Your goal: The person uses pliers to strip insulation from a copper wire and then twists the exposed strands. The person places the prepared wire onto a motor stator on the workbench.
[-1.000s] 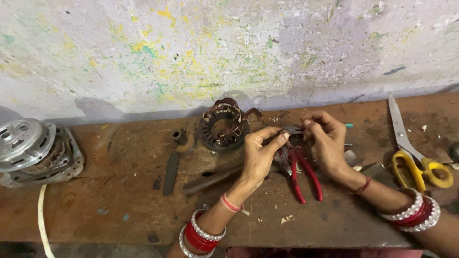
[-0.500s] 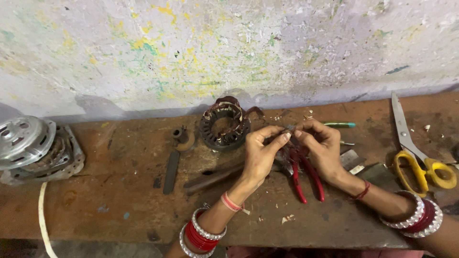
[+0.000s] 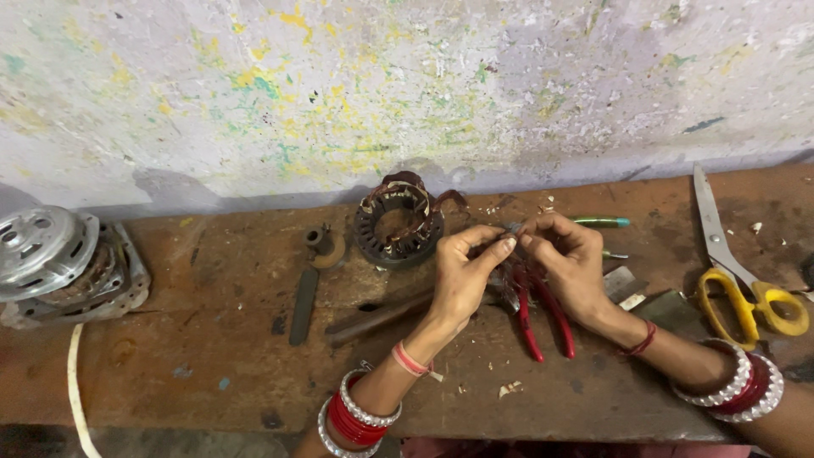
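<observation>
Wire [image 3: 512, 231], thin and barely discernible, is pinched between the fingertips of both hands above the worktop [image 3: 212, 373]. Left hand [image 3: 465, 273] and right hand [image 3: 570, 263] meet tip to tip, fingers closed on it. Red-handled pliers [image 3: 543, 318] lie directly beneath. A stator [image 3: 398, 222] sits just beside the left hand. Yellow scissors [image 3: 738, 271] rest well apart, at right.
</observation>
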